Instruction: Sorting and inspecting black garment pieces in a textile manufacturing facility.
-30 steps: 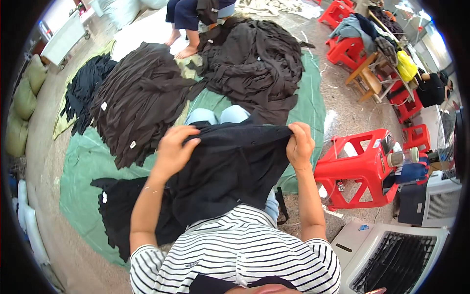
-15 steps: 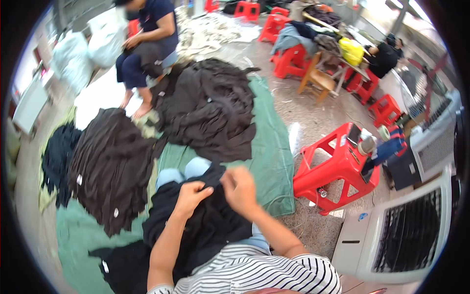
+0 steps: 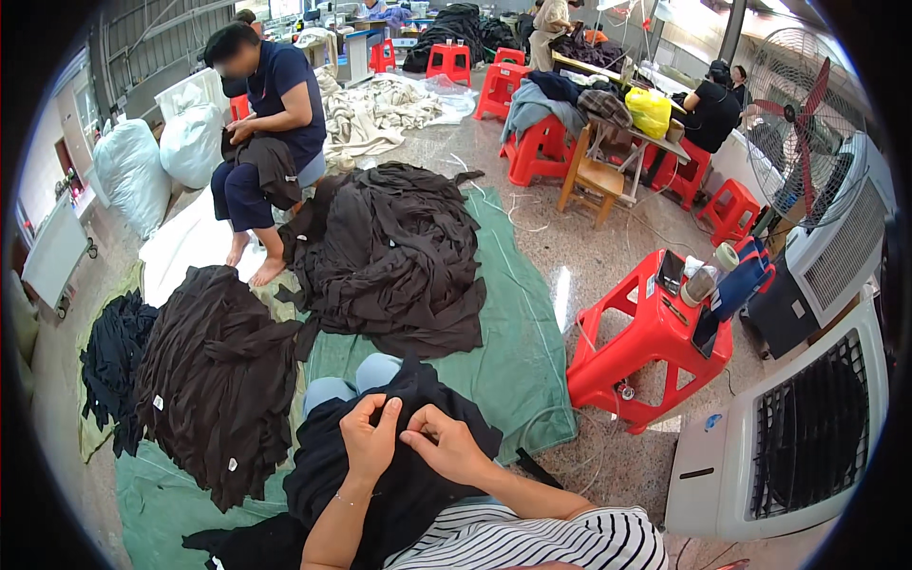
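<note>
A black knit garment (image 3: 432,508) lies bunched over my lap and knees. My left hand (image 3: 370,437) is closed, thumb against fingers, pinching an edge of that garment. Close beside it, my right hand (image 3: 445,445) has its thumb and forefinger drawn together over the cloth. Whatever sits in the right fingertips is too small to make out. Part of the garment's edge is hidden behind both hands.
Dark brown garment piles (image 3: 217,380) lie ahead on a green sheet (image 3: 518,313), with a black pile (image 3: 119,356) at the left. A red stool (image 3: 655,337) holding phones and bottles and a white air cooler (image 3: 708,475) stand right. A seated co-worker (image 3: 285,95) handles dark cloth.
My right hand has come down and in toward my left hand, its fingers pinched together. The left hand keeps its pinch on the black garment. The whole view has tilted upward.
</note>
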`<control>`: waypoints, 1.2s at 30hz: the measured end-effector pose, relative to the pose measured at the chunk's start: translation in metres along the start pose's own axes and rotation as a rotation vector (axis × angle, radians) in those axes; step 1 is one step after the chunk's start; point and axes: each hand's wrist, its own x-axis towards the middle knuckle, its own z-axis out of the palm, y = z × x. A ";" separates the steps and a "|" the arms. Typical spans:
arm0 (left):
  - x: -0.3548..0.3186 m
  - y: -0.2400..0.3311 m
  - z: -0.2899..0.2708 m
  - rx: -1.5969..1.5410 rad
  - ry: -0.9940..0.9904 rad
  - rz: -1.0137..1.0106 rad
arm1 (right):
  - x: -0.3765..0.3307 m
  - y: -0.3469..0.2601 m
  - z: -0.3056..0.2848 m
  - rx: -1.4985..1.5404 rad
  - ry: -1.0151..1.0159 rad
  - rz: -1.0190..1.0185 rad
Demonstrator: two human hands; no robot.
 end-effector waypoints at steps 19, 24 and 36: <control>-0.025 -0.052 -0.025 -0.320 -0.449 -0.443 | -0.019 0.034 0.001 -0.470 0.119 -0.546; -0.044 -0.060 -0.021 -0.156 -0.377 -0.277 | -0.020 0.045 0.003 -0.411 0.123 -0.527; -0.045 -0.050 -0.026 -0.238 -0.402 -0.372 | -0.018 0.045 0.001 -0.195 0.096 -0.361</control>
